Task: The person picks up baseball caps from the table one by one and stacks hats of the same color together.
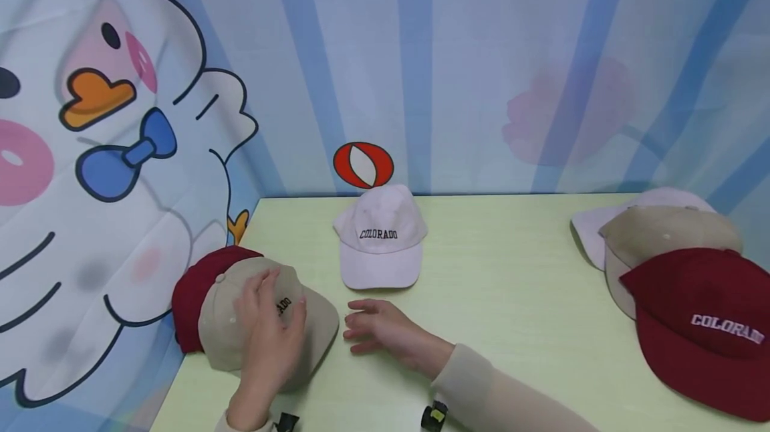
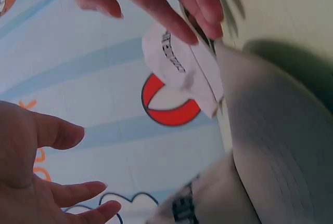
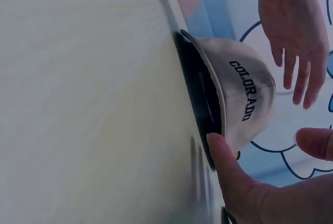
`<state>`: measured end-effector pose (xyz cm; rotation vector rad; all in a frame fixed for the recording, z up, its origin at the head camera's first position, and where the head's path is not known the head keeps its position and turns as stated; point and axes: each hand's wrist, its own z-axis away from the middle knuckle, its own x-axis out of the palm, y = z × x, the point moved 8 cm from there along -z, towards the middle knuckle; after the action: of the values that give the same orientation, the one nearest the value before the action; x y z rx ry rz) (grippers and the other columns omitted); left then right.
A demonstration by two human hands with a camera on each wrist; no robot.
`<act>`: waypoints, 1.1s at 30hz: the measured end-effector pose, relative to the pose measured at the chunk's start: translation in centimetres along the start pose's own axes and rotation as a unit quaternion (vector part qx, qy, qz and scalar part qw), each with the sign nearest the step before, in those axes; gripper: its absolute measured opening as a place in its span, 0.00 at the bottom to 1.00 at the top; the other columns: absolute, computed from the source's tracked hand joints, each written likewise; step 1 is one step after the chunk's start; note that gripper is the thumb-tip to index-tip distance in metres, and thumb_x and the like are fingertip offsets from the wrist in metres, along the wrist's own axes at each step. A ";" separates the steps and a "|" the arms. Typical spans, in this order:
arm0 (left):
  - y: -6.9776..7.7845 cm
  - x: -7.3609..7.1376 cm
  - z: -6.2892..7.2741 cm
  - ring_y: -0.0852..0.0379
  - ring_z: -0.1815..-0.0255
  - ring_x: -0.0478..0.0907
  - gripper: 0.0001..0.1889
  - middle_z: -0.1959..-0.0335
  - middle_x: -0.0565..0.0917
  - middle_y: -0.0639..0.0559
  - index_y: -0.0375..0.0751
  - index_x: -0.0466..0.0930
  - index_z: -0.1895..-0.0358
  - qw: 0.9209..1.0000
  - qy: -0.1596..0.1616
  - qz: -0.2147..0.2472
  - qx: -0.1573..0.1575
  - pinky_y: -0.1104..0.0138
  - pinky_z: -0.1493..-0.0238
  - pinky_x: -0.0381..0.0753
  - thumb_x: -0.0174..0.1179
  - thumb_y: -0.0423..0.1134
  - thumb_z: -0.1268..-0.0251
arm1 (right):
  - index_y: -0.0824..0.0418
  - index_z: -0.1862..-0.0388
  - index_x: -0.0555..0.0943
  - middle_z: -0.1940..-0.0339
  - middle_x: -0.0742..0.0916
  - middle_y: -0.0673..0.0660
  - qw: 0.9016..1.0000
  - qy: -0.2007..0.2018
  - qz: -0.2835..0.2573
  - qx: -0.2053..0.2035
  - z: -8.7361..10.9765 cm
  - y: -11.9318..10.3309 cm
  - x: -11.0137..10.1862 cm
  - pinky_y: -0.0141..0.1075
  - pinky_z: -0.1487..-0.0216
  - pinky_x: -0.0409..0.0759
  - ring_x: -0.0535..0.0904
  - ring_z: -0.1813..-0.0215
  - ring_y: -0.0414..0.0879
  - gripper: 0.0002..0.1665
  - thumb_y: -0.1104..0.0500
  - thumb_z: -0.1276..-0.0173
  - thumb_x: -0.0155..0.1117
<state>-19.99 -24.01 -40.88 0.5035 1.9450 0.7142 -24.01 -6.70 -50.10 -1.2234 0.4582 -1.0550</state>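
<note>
Hovering left hand (image 1: 271,337) over beige cap (image 1: 221,315); right hand (image 1: 392,334) beside

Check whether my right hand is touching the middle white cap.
Apart: the head view shows a strip of table between right hand and white cap.

I'm looking in on what seems a makeshift photo or filming set: a pale tabletop (image 1: 499,271) backed and flanked by a printed cloth backdrop (image 1: 469,84), all blue stripes and a big cartoon duck (image 1: 120,218). The room beyond, I can't tell.
</note>
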 end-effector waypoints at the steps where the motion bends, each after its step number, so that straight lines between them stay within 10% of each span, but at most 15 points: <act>1: -0.3 -0.4 0.0 0.35 0.25 0.54 0.30 0.26 0.63 0.36 0.33 0.66 0.27 1.000 0.011 0.000 0.004 0.37 0.28 0.57 0.63 0.33 0.31 | 0.74 0.25 0.66 0.35 0.80 0.71 1.000 -0.002 0.000 0.002 0.1 0.1 0.2 0.50 0.44 0.87 0.85 0.40 0.62 0.33 0.63 0.25 0.58; 9: -3.6 -3.3 0.1 0.31 0.22 0.50 0.36 0.24 0.59 0.31 0.28 0.62 0.25 0.997 0.055 -0.035 -0.045 0.32 0.26 0.50 0.64 0.34 0.34 | 0.75 0.24 0.63 0.37 0.84 0.70 1.000 -0.016 -0.010 0.010 0.0 0.7 1.1 0.50 0.47 0.88 0.86 0.41 0.64 0.35 0.62 0.24 0.59; 18: -7.6 -4.3 0.5 0.31 0.20 0.44 0.41 0.20 0.50 0.32 0.37 0.48 0.17 0.984 0.023 -0.026 -0.175 0.29 0.31 0.57 0.57 0.45 0.26 | 0.74 0.23 0.61 0.40 0.85 0.68 0.999 -0.024 -0.031 0.027 0.0 1.3 1.5 0.48 0.47 0.88 0.86 0.42 0.62 0.37 0.62 0.25 0.59; 33: -10.6 -5.9 0.6 0.26 0.33 0.59 0.36 0.35 0.65 0.24 0.27 0.58 0.25 0.974 0.054 -0.024 -0.218 0.35 0.38 0.60 0.48 0.54 0.20 | 0.75 0.24 0.64 0.44 0.87 0.67 0.997 -0.042 -0.051 0.033 -0.2 1.9 2.4 0.46 0.45 0.87 0.88 0.44 0.58 0.35 0.65 0.26 0.59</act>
<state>-17.35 -35.34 -44.33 0.1481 1.8168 1.1210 -22.24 -8.84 -51.32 -1.2382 0.2968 -1.0912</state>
